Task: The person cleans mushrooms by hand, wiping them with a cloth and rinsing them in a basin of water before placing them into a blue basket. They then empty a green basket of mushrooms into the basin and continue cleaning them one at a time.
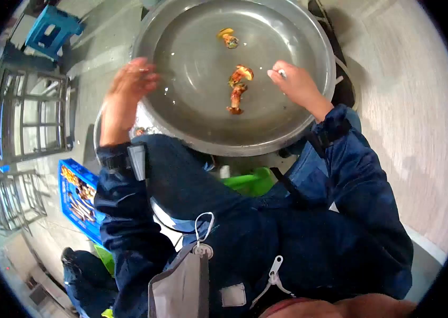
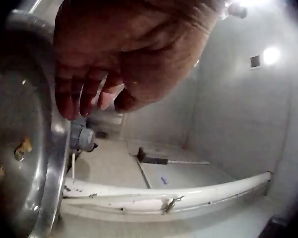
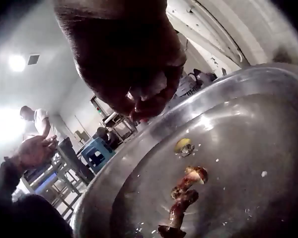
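Note:
A wide metal basin (image 1: 181, 132) holds water with mushrooms in it. One mushroom with a yellow cap (image 1: 229, 39) lies toward the far side. Nearer the middle, a reddish-brown mushroom with a pale yellow underside (image 1: 242, 74) touches another brown mushroom (image 1: 236, 99). My left hand (image 1: 130, 85), slightly blurred, is over the basin's left rim with fingers loosely extended and nothing in them. Above the right part of the basin, my right hand (image 1: 297, 85) has its fingers curled around a small whitish piece (image 3: 150, 87); I cannot tell what it is.
A blue crate (image 1: 66, 196) of mushrooms sits at the lower left, beside another person's leg (image 1: 89, 281). Farther left are metal racks (image 1: 38, 111) and a blue stool (image 1: 51, 32). Something green (image 1: 248, 183) lies below the basin. A white pipe (image 2: 208, 193) runs low along the wall.

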`<state>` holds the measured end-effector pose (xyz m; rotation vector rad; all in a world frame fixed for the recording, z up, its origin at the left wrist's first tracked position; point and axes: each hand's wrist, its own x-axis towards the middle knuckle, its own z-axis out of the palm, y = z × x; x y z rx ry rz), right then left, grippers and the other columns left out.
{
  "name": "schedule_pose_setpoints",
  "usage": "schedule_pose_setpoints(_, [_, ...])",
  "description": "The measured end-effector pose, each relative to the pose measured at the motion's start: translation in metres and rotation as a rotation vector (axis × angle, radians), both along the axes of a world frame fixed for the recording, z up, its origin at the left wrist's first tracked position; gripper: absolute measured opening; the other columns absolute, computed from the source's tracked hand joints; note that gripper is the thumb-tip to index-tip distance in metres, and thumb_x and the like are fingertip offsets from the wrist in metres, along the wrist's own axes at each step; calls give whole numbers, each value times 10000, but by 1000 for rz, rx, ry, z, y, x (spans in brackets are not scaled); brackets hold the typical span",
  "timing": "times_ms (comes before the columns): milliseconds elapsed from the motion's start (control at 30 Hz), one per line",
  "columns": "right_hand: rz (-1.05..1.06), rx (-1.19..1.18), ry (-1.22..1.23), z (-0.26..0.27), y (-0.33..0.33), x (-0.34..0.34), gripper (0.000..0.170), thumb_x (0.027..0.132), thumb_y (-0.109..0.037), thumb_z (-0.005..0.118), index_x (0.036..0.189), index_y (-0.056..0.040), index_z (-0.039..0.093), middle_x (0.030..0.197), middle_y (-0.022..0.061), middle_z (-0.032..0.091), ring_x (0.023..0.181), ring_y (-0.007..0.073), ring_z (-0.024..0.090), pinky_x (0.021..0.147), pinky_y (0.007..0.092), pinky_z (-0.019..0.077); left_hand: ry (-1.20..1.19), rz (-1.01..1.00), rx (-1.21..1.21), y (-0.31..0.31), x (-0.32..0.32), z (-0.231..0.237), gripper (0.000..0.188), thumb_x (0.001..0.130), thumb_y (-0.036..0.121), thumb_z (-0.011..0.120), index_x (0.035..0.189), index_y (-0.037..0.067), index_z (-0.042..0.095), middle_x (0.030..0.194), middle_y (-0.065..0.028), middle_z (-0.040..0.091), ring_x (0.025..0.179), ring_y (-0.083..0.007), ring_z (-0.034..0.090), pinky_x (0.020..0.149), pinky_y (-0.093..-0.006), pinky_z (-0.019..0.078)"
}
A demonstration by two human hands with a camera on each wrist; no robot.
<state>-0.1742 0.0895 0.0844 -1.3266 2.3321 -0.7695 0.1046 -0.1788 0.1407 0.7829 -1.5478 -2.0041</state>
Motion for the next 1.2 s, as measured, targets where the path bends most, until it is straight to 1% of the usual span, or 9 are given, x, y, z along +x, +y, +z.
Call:
schedule_pose_setpoints(133, [-11, -30, -54, -3, 8, -10, 251, 869, -209, 564, 1087, -95, 514, 900, 106, 639, 851, 322, 612, 729, 394, 465, -162, -409, 9, 16, -71, -138, 464, 936, 296, 512, 1276, -18, 473, 1181, -121, 571, 1044, -223, 571, 885, -356, 451])
schedule_pose_setpoints(200, [41, 49, -24, 10, 1, -7, 251, 863, -191, 565, 1088, -92, 518, 933, 110, 642, 858, 326, 607, 739, 405, 466, -736, -358, -218, 43, -111, -185, 510, 918, 354, 533, 1262, -20, 491, 1104, -100, 601, 973, -194, 579, 840, -341, 459])
schedule_pose_setpoints(467, [143, -168, -172, 0, -19, -19, 455, 842, -102, 563, 1276, -94, 428, 1022, 182, 622, 912, 346, 605, 796, 404, 480, -518, -479, 220, 87, -139, -232, 322, 836, 255, 675, 1008, -3, 585, 791, -43, 599, 666, -133, 587, 578, -288, 496])
schedule_pose_setpoints(733, [231, -482, -473, -20, -41, 28, 371, 928, -119, 474, 1297, -84, 452, 1168, 124, 600, 1056, 246, 592, 856, 347, 472, -132, -451, 191, 117, -127, -120, 309, 808, 65, 630, 1087, -7, 518, 892, -38, 568, 810, -119, 574, 699, -286, 480])
schedule_pose_setpoints(800, [284, -547, 248, -39, -44, 48, 319, 937, -168, 466, 1238, -70, 506, 1138, 136, 602, 1010, 264, 600, 818, 360, 479, -279, -476, -88, 117, -109, -115, 340, 772, 36, 616, 1091, -18, 511, 926, -40, 569, 827, -119, 554, 711, -283, 464])
schedule_pose_setpoints(933, [11, -269, -372, -30, -49, 56, 317, 965, -233, 405, 1173, -30, 532, 1058, 132, 618, 883, 258, 620, 768, 365, 484, -125, -326, 71, 155, -85, -59, 368, 845, 58, 640, 1161, -35, 477, 942, -53, 580, 841, -137, 560, 750, -264, 463])
schedule_pose_setpoints(1000, [-168, -478, -780, -35, -56, 43, 340, 984, -278, 374, 1036, 6, 553, 819, 101, 663, 735, 192, 630, 702, 337, 488, -190, -361, -177, 159, -77, -61, 427, 856, 49, 643, 1221, -40, 442, 953, -54, 594, 879, -131, 583, 776, -268, 470])
schedule_pose_setpoints(1133, [32, -604, -1033, -42, -39, 57, 351, 1005, -266, 379, 1197, 0, 504, 1115, 65, 585, 959, 112, 538, 818, 245, 436, -385, -206, -346, 153, -88, -62, 437, 805, 104, 694, 1167, -42, 498, 921, -65, 624, 828, -119, 584, 747, -277, 482])
schedule_pose_setpoints(1200, [154, -665, -439, -37, -39, 74, 290, 1004, -220, 374, 1156, -22, 520, 1103, 88, 587, 991, 157, 548, 859, 305, 439, -424, -180, -550, 151, -95, -70, 407, 780, 88, 639, 1144, -38, 506, 947, -174, 642, 818, -268, 642, 731, -353, 491])
